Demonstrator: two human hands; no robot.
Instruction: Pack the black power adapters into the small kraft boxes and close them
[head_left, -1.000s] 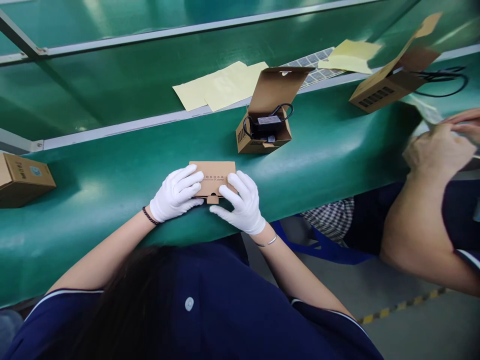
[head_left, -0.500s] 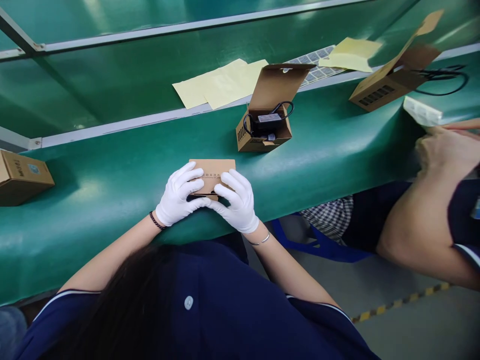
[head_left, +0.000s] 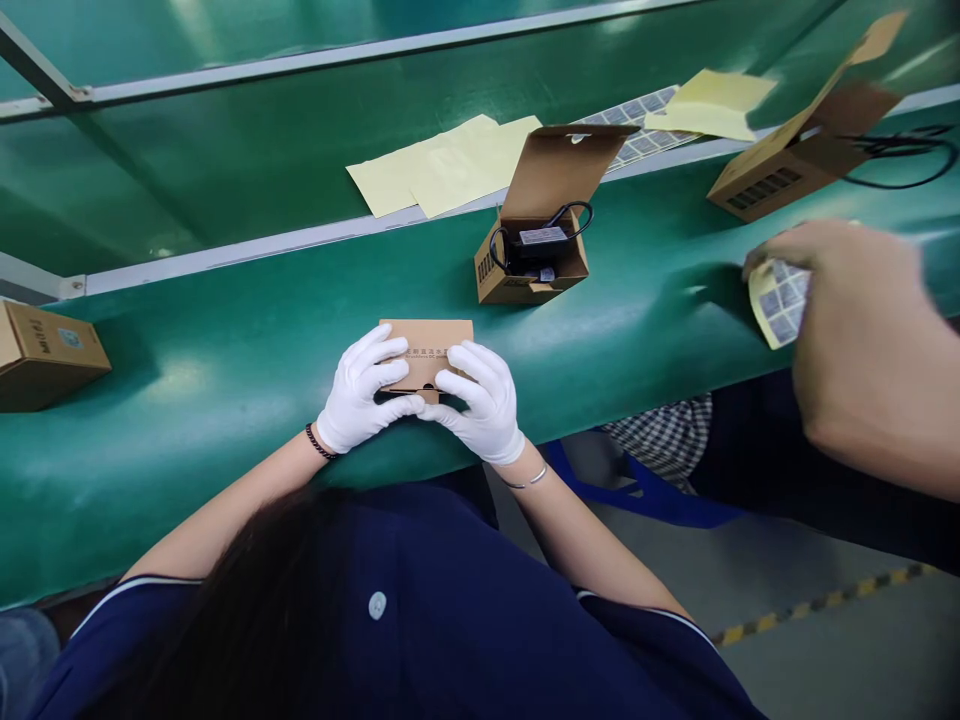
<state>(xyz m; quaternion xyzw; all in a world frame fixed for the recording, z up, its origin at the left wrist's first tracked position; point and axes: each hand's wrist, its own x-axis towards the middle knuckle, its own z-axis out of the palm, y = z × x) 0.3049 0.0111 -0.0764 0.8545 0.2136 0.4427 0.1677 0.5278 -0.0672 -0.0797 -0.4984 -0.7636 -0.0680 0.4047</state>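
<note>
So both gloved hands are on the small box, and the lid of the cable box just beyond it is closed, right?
Not closed: the head view shows the lid of the cable box raised. The left hand and right hand are indeed on the small box.

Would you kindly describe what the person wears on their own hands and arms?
The left hand and right hand wear white gloves. There is a dark bracelet on the left, a thin silvery bangle on the right. The short navy sleeves have white edging.

Small brown cardboard box (head_left: pixel 424 368), lid (head_left: pixel 431 332) down, dark lettering (head_left: pixel 428 354) facing up, between left hand (head_left: pixel 361 390) and right hand (head_left: pixel 484 405)
</note>
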